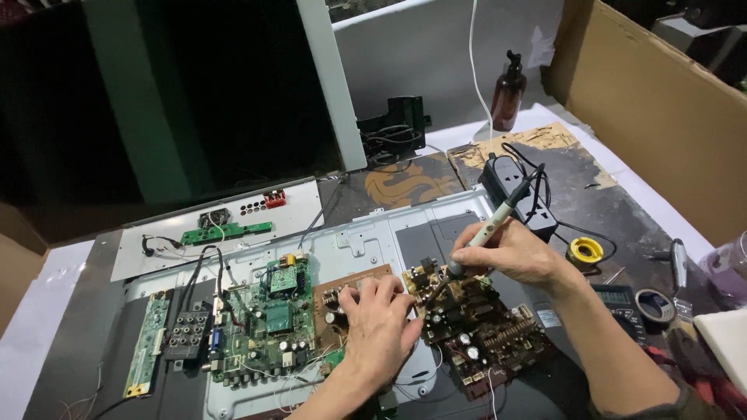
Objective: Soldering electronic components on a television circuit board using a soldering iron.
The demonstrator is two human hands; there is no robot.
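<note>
Soldering iron [486,231] pinched in right hand [517,253], tip down-left on brown circuit board [475,327].
Long axis slanting up-right toward power strip [517,194]; left hand [379,330] spread flat, pressing board edge.

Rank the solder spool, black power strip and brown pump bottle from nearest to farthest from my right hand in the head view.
From the right hand:
1. Solder spool, just right on the mat.
2. Black power strip, behind it.
3. Brown pump bottle, far back by the wall.

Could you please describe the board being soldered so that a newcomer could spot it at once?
On the pale metal back panel, look right of the green main board. The brown circuit board lies tilted under the right hand and its soldering iron; alone, it is brown, crowded with tall parts.
</note>
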